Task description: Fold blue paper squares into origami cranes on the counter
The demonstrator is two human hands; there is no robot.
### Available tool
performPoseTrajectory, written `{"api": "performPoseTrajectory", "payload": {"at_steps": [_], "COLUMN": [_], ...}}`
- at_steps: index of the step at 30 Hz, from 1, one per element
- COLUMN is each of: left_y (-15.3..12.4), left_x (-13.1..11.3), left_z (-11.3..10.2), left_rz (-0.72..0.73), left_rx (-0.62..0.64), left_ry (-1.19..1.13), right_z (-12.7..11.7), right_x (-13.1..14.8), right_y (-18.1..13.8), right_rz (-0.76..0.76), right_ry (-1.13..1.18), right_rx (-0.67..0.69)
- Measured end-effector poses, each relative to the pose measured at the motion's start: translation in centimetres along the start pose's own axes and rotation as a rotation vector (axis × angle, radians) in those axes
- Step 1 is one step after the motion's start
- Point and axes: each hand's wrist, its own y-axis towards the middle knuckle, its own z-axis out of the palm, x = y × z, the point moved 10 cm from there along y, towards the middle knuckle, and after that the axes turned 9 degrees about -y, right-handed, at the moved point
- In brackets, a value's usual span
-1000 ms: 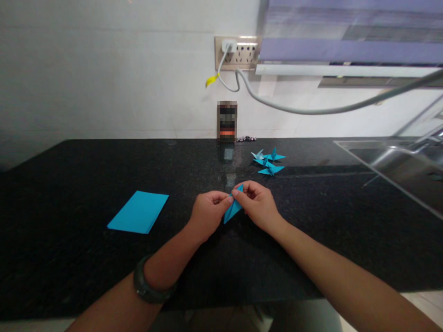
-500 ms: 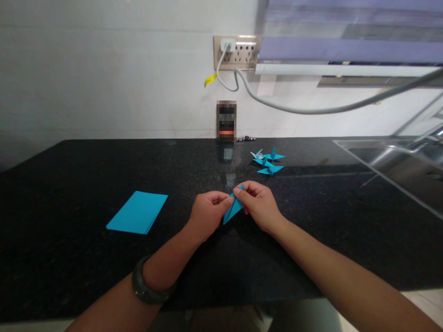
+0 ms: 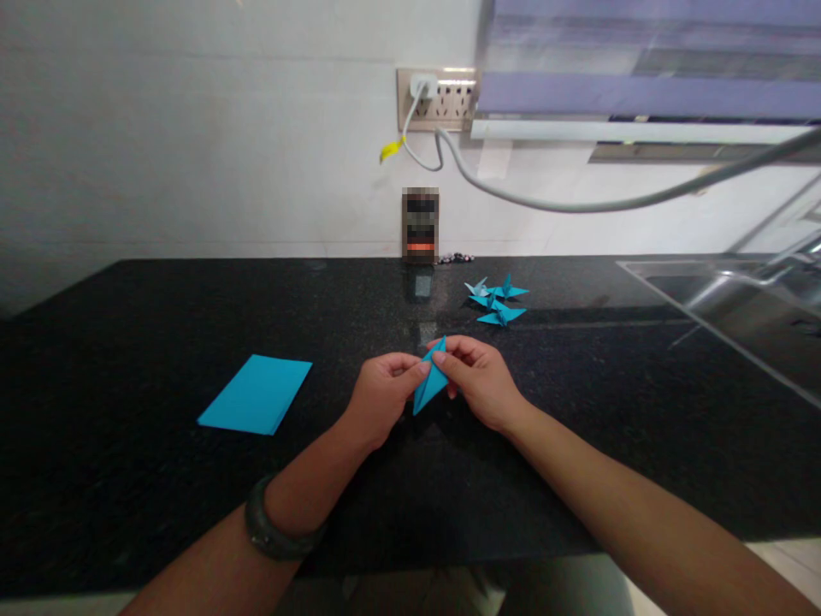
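Both hands pinch a small piece of folded blue paper point(image 3: 431, 387), a narrow diamond shape with its tip pointing away from me. My left hand point(image 3: 383, 395) grips its left edge between thumb and fingers. On the other side, my right hand point(image 3: 482, 378) presses its thumb on the upper right part, with fingers behind the paper and partly hidden. Beyond my hands lie several finished paper cranes point(image 3: 503, 316), mostly blue and one paler. Off to the left is a stack of flat blue paper sheets point(image 3: 256, 395).
A phone-like upright object point(image 3: 421, 224), blurred out, leans against the wall beside a beaded string point(image 3: 457, 257). A sink point(image 3: 737, 299) is set into the black countertop point(image 3: 160, 342) at right. A grey cable point(image 3: 577, 206) hangs from the wall socket point(image 3: 442, 99).
The folded paper has turned slightly in my fingers, its far tip now more upright and a little further left. My right thumb has slid a bit down its edge.
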Motion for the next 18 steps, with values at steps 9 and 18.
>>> {"api": "performPoseTrajectory", "payload": {"at_steps": [9, 18], "left_y": [0.0, -0.4], "left_x": [-0.4, -1.7], "left_z": [-0.2, -0.4], "left_rz": [0.047, 0.115], "left_rx": [-0.020, -0.070], "left_ry": [0.050, 0.168], "right_z": [-0.2, -0.5], "right_x": [0.0, 0.1], "right_y": [0.0, -0.1], "right_rz": [0.022, 0.051], "right_ry": [-0.015, 0.025], "right_rx": [-0.029, -0.075]}}
